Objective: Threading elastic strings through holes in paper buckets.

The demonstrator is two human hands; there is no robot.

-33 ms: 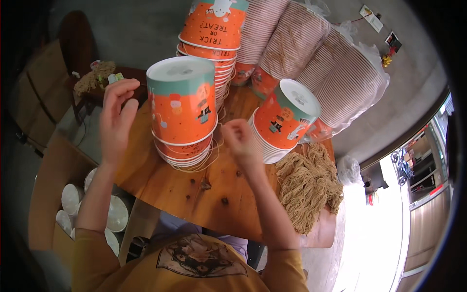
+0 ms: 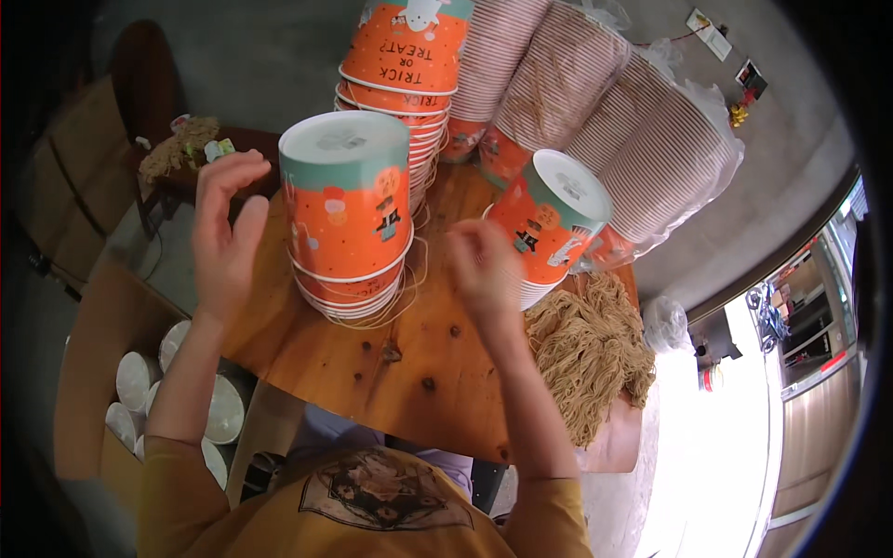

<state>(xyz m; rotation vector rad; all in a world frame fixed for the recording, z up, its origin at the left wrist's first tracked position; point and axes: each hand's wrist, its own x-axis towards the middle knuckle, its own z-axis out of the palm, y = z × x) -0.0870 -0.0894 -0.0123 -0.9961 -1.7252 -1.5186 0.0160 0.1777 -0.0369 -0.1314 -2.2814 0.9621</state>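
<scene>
A short stack of upside-down paper buckets (image 2: 349, 205), orange with a teal band and white bottoms, stands on a wooden table (image 2: 409, 372). Thin tan cords hang around the foot of the stack. My left hand (image 2: 223, 232) is raised just left of this stack, fingers spread, holding nothing. My right hand (image 2: 479, 265) is blurred and hovers between that stack and a second, tilted stack of the same buckets (image 2: 549, 223), close to the tilted one. Whether it grips anything is unclear.
A taller bucket stack (image 2: 405, 56) rises behind. Long plastic-wrapped stacks (image 2: 633, 121) lie at the back right. A heap of tan cord (image 2: 586, 353) covers the table's right end. A cardboard box of white containers (image 2: 139, 391) sits low left, and a dark stool (image 2: 186, 149) is beyond.
</scene>
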